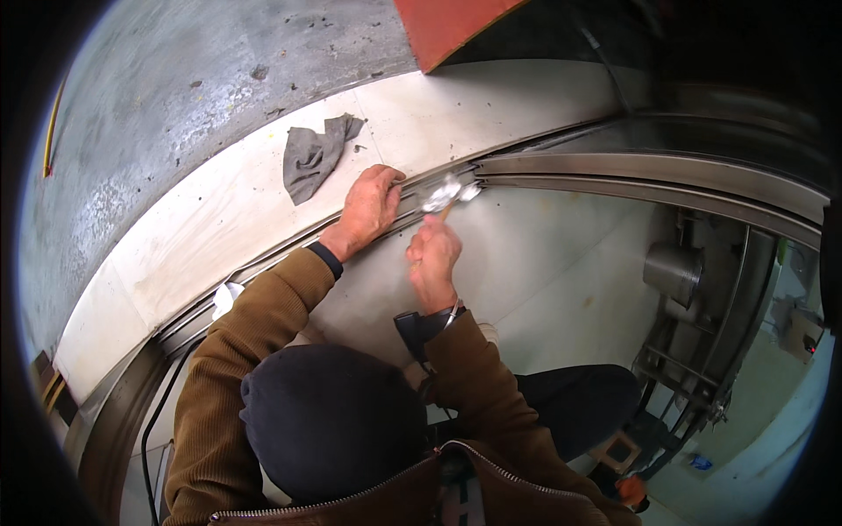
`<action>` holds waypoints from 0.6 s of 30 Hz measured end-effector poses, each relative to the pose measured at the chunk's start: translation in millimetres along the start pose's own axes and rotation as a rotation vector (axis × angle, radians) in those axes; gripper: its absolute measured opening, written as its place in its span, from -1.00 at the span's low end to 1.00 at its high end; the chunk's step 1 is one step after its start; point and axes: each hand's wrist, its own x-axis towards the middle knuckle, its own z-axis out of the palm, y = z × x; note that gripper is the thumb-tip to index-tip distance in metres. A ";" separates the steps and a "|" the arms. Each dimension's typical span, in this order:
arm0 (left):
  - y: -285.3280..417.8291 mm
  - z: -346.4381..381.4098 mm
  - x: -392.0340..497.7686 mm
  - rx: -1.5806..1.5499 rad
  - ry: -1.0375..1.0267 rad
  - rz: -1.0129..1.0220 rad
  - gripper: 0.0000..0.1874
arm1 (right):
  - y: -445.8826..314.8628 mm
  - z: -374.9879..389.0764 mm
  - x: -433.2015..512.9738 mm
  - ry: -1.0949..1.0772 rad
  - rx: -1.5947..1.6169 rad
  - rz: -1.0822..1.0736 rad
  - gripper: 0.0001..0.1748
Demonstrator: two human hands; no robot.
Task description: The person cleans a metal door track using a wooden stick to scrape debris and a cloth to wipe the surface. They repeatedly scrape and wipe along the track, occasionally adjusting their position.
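My right hand [435,256] grips the thin wooden handle [446,212] of a tool. White material, perhaps cloth or paper, surrounds its far end [442,193]; motion blur hides its exact form. That end is at the metal sliding-door track [411,209], near where the door frame crosses it. To the left, my left hand [371,207] leans palm down on the track, fingers bent; whatever is under them is hidden. A crumpled grey rag [312,158] lies on the pale tiled sill beyond it. White crumpled paper or cloth [227,299] sits on the track by my left sleeve.
Metal door rails [651,172] run off to the right. A red panel [454,29] stands at the top, beside rough grey concrete [217,72]. My dark-trousered knee [335,421] is close below my hands. A black cable [158,421] curves at lower left; a metal cylinder [672,269] is at right.
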 end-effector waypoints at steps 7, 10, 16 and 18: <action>-11.8 2.7 -4.5 -0.038 -0.040 -0.014 -0.78 | -30.7 -5.9 60.1 0.014 -0.145 0.014 -0.73; -9.2 1.9 -3.9 -0.051 -0.052 -0.004 -0.77 | -18.5 -16.2 51.6 -0.023 -0.249 0.023 -0.77; 4.6 2.5 -8.4 0.159 -0.049 0.192 -0.70 | -4.2 -15.0 3.3 -0.156 -0.224 0.162 -0.77; 6.6 8.1 -6.1 0.237 -0.035 0.187 -0.67 | -22.6 -20.4 4.4 -0.222 -0.269 0.237 -0.76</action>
